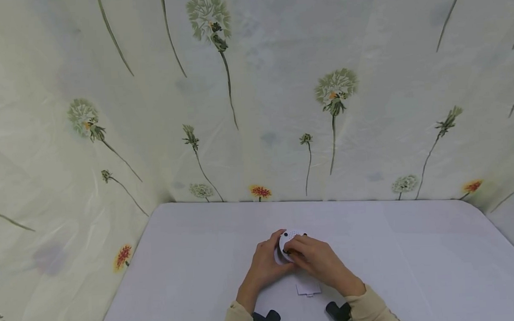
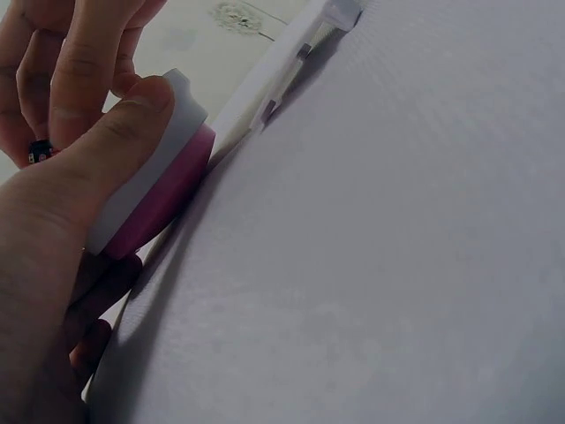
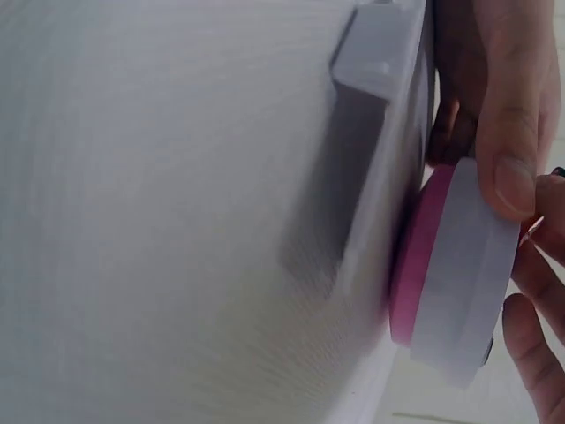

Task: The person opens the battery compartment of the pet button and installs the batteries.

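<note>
A round casing (image 1: 284,239), white with a pink base and a perforated face, is tilted in my left hand (image 1: 262,265). The left thumb lies along the white rim, with fingers underneath, as the left wrist view shows. My right hand (image 1: 322,262) reaches over the casing's face, its fingers bent, and seems to pinch a small black part (image 2: 40,152) with a bit of red beside it. The fingers hide much of that part and the middle of the face. A white cover (image 1: 308,287) with a small tab lies on the table just in front of the hands.
The table (image 1: 192,257) has a white cloth. Flower-printed sheeting (image 1: 276,98) hangs behind and at the sides. Black wrist mounts (image 1: 268,320) sit on both wrists, near the table's front edge.
</note>
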Action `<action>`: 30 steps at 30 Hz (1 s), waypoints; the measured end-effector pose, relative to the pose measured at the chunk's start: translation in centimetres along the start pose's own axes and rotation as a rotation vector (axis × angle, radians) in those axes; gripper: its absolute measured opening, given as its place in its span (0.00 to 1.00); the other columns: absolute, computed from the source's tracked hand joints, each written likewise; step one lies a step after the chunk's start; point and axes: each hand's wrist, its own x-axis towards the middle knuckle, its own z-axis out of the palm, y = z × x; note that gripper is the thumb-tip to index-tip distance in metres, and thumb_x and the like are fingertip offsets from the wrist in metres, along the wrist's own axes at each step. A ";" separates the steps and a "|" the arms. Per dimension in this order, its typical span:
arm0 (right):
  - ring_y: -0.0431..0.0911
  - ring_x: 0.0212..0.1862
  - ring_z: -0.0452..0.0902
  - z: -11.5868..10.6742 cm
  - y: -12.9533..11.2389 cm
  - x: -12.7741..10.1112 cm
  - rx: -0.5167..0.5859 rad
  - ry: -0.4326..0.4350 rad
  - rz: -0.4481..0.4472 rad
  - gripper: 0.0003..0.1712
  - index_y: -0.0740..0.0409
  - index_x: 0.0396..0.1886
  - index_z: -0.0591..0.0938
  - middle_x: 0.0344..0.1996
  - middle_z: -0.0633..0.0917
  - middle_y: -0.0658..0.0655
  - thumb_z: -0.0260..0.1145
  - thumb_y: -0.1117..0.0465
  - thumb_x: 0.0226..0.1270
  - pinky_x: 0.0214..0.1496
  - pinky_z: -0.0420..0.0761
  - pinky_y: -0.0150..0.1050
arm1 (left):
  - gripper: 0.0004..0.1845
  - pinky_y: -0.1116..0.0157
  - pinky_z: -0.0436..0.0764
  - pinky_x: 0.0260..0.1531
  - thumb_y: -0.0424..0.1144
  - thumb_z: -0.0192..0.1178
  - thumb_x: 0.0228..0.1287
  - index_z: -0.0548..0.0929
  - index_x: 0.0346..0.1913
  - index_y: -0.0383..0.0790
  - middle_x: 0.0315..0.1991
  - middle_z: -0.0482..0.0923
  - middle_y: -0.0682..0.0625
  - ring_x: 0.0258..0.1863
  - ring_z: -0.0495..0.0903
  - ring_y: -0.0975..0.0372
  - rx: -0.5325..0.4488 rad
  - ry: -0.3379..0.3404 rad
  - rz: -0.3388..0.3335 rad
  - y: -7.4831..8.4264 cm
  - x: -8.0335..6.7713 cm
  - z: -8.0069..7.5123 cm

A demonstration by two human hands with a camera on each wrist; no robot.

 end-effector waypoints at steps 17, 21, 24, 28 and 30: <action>0.31 0.34 0.70 0.4 -0.4 0.1 -0.046 0.024 0.038 0.09 0.45 0.32 0.82 0.32 0.78 0.39 0.74 0.60 0.52 0.35 0.76 0.29 | 0.44 0.53 0.71 0.57 0.60 0.68 0.48 0.62 0.69 0.56 0.63 0.73 0.56 0.58 0.74 0.59 -0.005 -0.014 -0.030 0.3 -0.1 -0.2; 0.30 0.33 0.69 0.4 -0.6 0.1 -0.041 0.020 0.063 0.09 0.46 0.32 0.82 0.31 0.78 0.39 0.74 0.59 0.52 0.34 0.75 0.27 | 0.44 0.53 0.71 0.57 0.57 0.69 0.49 0.61 0.69 0.56 0.62 0.74 0.55 0.57 0.75 0.60 0.012 -0.008 -0.015 0.3 -0.1 -0.2; 0.30 0.32 0.68 0.4 -0.8 0.1 -0.044 0.029 0.082 0.08 0.46 0.31 0.83 0.30 0.78 0.39 0.74 0.58 0.52 0.32 0.74 0.26 | 0.44 0.54 0.70 0.57 0.55 0.69 0.49 0.61 0.69 0.56 0.62 0.74 0.54 0.58 0.75 0.61 0.021 -0.007 -0.006 0.2 -0.1 -0.2; 0.30 0.31 0.67 0.6 -0.9 0.2 -0.054 0.048 0.116 0.08 0.46 0.30 0.82 0.28 0.77 0.39 0.74 0.57 0.52 0.31 0.73 0.26 | 0.44 0.54 0.70 0.58 0.58 0.68 0.49 0.62 0.69 0.56 0.62 0.74 0.54 0.57 0.75 0.62 0.010 0.000 -0.003 0.2 -0.1 0.0; 0.29 0.30 0.67 0.8 -0.9 0.1 -0.059 0.059 0.139 0.09 0.45 0.29 0.81 0.27 0.76 0.38 0.75 0.57 0.51 0.32 0.72 0.28 | 0.44 0.55 0.70 0.58 0.61 0.68 0.49 0.62 0.69 0.56 0.62 0.74 0.55 0.57 0.75 0.63 0.006 0.002 -0.003 0.1 -0.1 0.2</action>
